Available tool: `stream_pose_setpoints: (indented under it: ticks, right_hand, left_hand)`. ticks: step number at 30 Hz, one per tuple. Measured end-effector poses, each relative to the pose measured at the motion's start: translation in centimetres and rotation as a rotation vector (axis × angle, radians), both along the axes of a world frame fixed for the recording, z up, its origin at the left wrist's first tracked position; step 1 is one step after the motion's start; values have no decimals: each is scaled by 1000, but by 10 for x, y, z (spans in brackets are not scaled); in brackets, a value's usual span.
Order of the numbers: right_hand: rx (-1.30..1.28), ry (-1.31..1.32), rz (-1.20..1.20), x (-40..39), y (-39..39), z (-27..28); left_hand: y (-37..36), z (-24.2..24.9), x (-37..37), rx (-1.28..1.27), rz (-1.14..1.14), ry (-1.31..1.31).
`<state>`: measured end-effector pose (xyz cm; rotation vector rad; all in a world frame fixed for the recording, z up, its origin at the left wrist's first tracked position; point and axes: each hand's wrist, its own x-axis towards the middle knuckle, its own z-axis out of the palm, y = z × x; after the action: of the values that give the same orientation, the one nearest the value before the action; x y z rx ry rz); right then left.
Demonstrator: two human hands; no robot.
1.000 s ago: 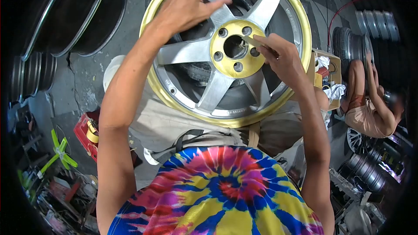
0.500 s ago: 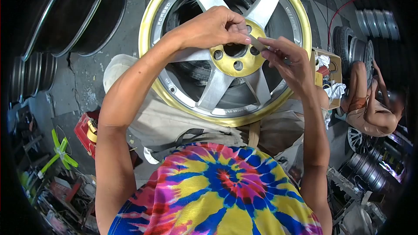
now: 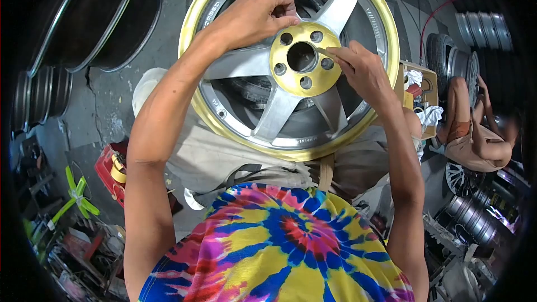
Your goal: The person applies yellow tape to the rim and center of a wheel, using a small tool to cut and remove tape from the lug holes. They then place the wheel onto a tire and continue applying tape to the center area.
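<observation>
A wheel rim with silver spokes [image 3: 274, 113] and a gold outer lip lies in front of me over my lap. Its round gold hub face [image 3: 288, 81] has a dark centre bore and several bolt holes. At the upper left of the hub, my left hand [image 3: 263, 15] has its fingers curled in a pinch near a spoke; what they hold, if anything, is hidden. My right hand [image 3: 361, 70] is closed at the hub's right side, pinching a thin dark piece [image 3: 323, 51] whose tip points at the centre bore.
Large rims [image 3: 84, 22] stand at the upper left. A red case [image 3: 109, 176] and a green four-armed object [image 3: 77, 196] lie at the left. On the right are a cardboard box [image 3: 428, 92] with cloths, another person [image 3: 475, 134] sitting, and more wheels.
My left hand has moved up and left, away from my right hand. Both hands were together on the thin piece over the hub; now only my right hand holds it.
</observation>
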<state>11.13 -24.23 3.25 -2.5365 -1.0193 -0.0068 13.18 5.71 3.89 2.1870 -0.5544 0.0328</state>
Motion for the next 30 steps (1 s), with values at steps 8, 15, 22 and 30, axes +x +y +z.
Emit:
stream_pose_setpoints:
  ticks: [8, 15, 22, 30]
  right_hand:
    - [-210, -67, -115, -15, 15, -6]
    - [-46, -28, -82, -14, 18, -18]
    - [23, 27, -26, 0, 8, 16]
    - [-80, 38, -32, 1, 13, 7]
  left_hand:
    - [2, 4, -2, 31, 18, -42]
    - [4, -1, -1, 57, 6, -57]
    - [7, -1, 6, 79, 30, -138]
    - [11, -6, 7, 94, 49, -213]
